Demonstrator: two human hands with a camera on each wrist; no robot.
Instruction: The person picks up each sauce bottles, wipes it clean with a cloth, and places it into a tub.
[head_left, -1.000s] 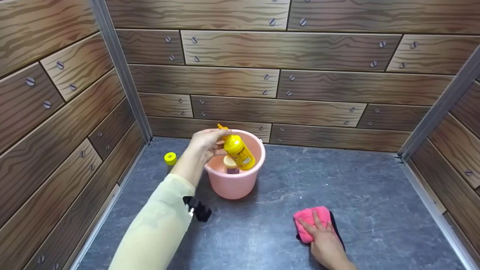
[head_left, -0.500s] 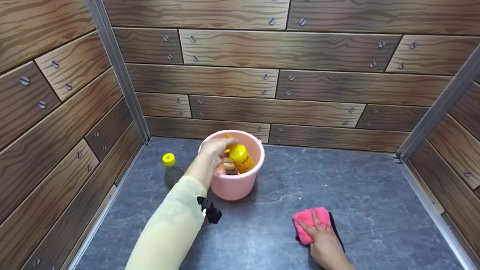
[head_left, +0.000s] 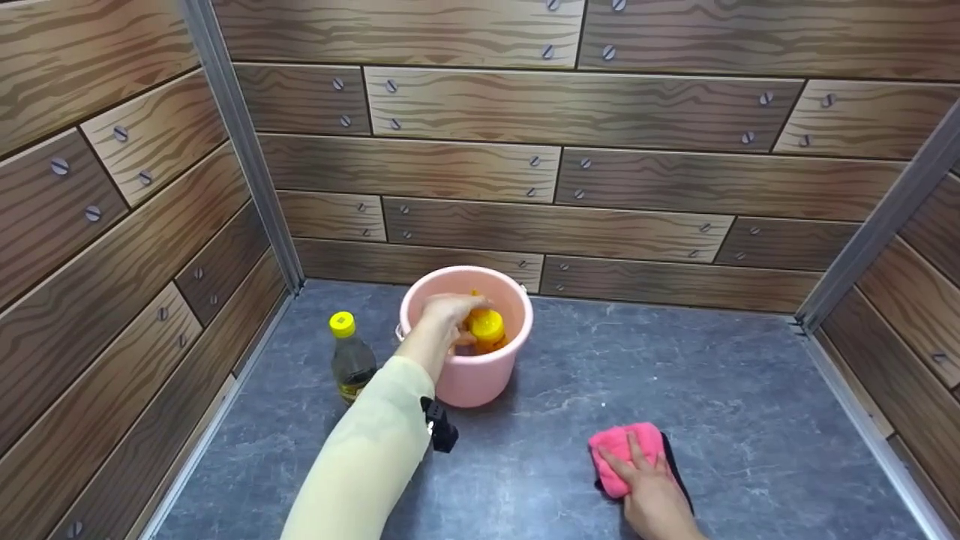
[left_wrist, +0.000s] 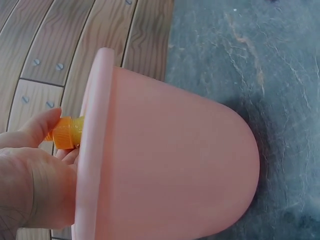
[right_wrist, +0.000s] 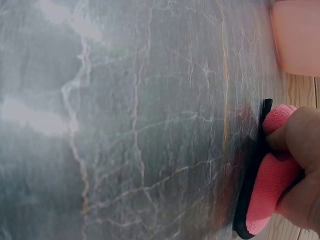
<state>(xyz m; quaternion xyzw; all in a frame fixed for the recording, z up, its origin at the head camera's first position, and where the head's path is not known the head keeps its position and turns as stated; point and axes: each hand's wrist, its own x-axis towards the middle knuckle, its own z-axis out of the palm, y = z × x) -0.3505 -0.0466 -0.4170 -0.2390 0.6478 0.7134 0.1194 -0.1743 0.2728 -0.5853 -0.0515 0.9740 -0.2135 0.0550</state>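
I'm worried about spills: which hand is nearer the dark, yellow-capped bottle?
Left. The left hand reaches into the pink bucket, beside the dark bottle; the right hand rests on the pink cloth, much farther away.

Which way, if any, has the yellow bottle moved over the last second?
Yes: the yellow bottle has moved down, deeper into the pink bucket, judged against the bucket's rim in the head view.

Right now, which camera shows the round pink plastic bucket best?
The head view: the bucket fits wholly in frame, inside partly visible. The left wrist view shows its side close up, cropped; the right wrist view catches only a piece.
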